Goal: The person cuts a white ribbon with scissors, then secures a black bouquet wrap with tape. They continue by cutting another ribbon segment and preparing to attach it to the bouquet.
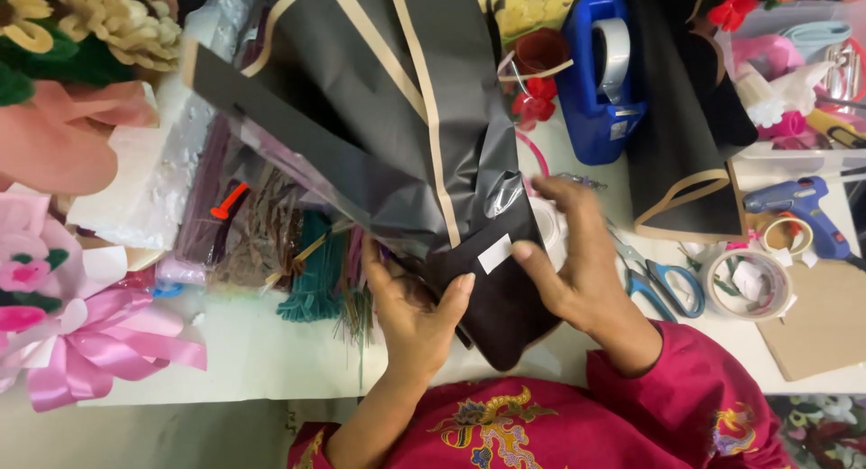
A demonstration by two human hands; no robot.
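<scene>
Left hand, right hand: both curled, clamped on black wrapping paper base, thumbs pressing; near bench front edge.

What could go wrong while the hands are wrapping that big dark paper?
The dark wrapping paper is pinched only at its narrow bottom by the left hand and right hand, so it might unroll if the small white tape piece does not stick. Its wide top hangs over the blue tape dispenser and may knock it. The blue scissors lie close to the right wrist.
</scene>
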